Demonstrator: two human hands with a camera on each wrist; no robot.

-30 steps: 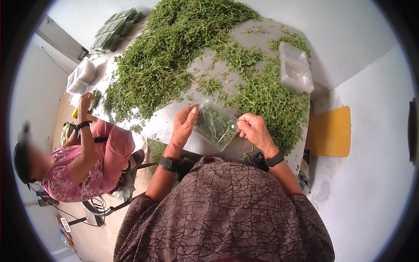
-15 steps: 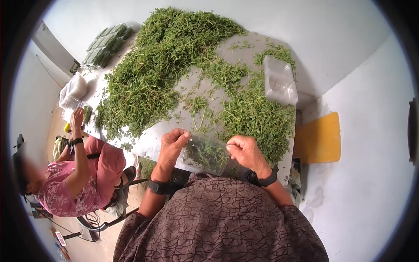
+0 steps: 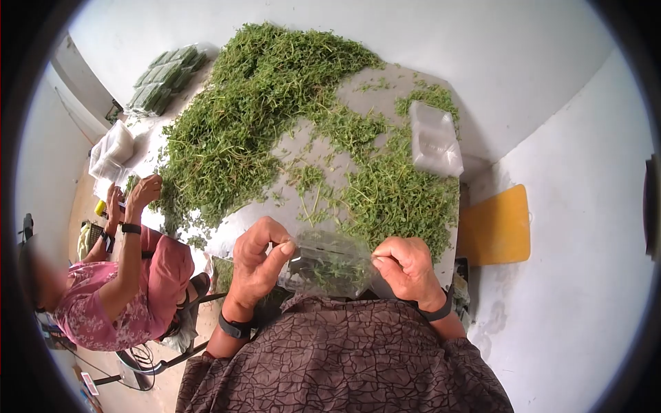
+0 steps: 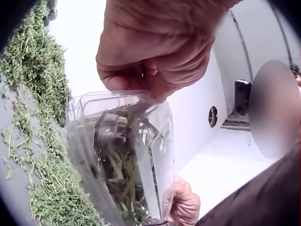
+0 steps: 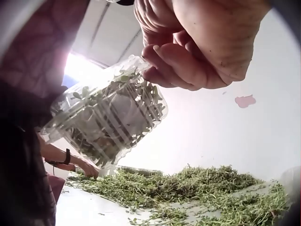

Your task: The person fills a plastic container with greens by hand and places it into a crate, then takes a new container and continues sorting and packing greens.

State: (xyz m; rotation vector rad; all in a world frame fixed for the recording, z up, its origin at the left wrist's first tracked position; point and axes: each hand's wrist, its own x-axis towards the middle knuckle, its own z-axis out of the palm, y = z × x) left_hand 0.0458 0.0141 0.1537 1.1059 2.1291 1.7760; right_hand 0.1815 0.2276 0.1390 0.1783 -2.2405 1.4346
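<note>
A clear plastic clamshell box [image 3: 332, 270] with green leafy stems inside is held up close to my body, over the near table edge. My left hand [image 3: 258, 265] pinches its left edge between thumb and curled fingers. At the opposite edge my right hand [image 3: 411, 270] pinches the plastic the same way. The left wrist view has pale stems [image 4: 123, 176] showing through the clear wall. Seen from the right wrist, the box [image 5: 115, 113] is tilted and leaves press against its ribbed side.
Loose greens [image 3: 241, 131] are heaped over the table [image 3: 237, 227]. Empty clear trays [image 3: 436, 141] lie on greens at the right; filled packs [image 3: 162, 79] are stacked back left near more empty boxes [image 3: 112, 148]. Another person [image 3: 103, 303] sits at left. A yellow board [image 3: 496, 224] stands right.
Both hands have brought the box nearer my body and tilted it, keeping hold of its edges. The head view has shifted. The seated person's hand has moved toward the greens.
</note>
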